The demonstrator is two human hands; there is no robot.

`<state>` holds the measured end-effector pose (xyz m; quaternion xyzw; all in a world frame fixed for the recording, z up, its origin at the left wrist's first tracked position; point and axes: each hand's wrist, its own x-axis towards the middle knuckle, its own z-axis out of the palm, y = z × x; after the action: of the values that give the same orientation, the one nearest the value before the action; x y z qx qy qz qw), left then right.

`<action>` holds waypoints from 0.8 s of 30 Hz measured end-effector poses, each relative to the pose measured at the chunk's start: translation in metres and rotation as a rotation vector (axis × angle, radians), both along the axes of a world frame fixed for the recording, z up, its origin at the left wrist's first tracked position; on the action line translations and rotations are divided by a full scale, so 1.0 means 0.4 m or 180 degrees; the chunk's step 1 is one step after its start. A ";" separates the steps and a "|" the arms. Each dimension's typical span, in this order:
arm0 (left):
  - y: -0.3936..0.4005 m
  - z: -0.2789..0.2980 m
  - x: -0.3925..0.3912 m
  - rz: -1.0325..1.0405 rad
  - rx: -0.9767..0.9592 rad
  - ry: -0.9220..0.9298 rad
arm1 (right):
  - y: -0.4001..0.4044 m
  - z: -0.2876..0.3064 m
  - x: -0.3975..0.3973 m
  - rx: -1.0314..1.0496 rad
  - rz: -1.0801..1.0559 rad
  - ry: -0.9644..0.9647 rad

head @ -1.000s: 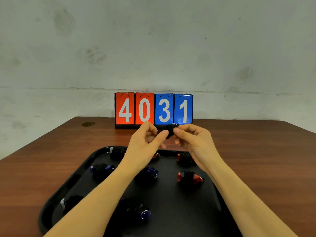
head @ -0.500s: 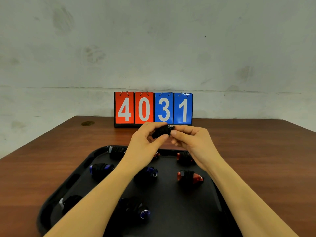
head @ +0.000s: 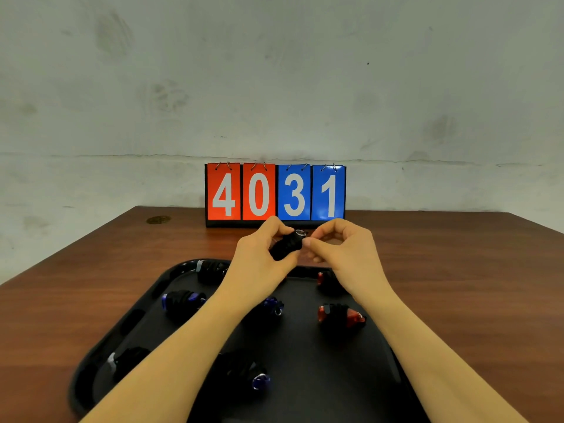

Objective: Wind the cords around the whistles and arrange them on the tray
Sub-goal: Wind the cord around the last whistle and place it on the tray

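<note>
Seven wrapped whistles lie on the black tray (head: 146, 303), and I go from the near side to the far side. Nearest are a whistle with a white end (head: 129, 361) at the left and a blue whistle (head: 248, 375) beside the left forearm. In the middle row lie another blue whistle (head: 182, 300), a second blue one (head: 273, 305) partly hidden under the left wrist, and a red whistle (head: 340, 315) at the right. At the far edge of the tray, a black-wound whistle (head: 210, 270) lies at the left and one more red whistle (head: 325, 279) behind the right wrist.

Above the far edge of the tray, the left hand (head: 259, 257) grips a whistle wound in black cord (head: 287, 245), fingers curled around it, its metal ring (head: 300, 232) pointing up. The right hand (head: 345, 248) pinches with thumb and forefinger at the end of this whistle, just below the ring; what it pinches is too small to tell.

Behind the hands, a score flip board (head: 275, 193) stands on the brown table (head: 457, 270) and shows 4031, before a grey wall (head: 274, 71).
</note>
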<state>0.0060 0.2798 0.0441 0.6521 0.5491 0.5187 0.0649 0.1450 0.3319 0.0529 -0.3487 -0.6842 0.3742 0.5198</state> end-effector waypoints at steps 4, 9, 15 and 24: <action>0.002 -0.002 0.001 -0.0066 -0.0050 -0.0002 | -0.002 -0.005 0.000 0.0234 0.0022 -0.0221; 0.005 -0.001 -0.006 -0.0082 -0.0061 -0.0082 | -0.010 0.002 0.003 0.0384 0.0136 -0.0369; 0.002 -0.001 -0.011 -0.0121 -0.0048 -0.0096 | -0.007 0.000 0.005 0.0501 0.0245 -0.0454; 0.007 -0.006 -0.011 -0.0270 0.0024 -0.0043 | 0.010 -0.011 0.006 0.1688 0.0083 -0.0717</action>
<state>0.0014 0.2828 0.0415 0.6715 0.5186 0.5219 0.0880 0.1473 0.3357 0.0486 -0.2311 -0.8160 0.1479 0.5088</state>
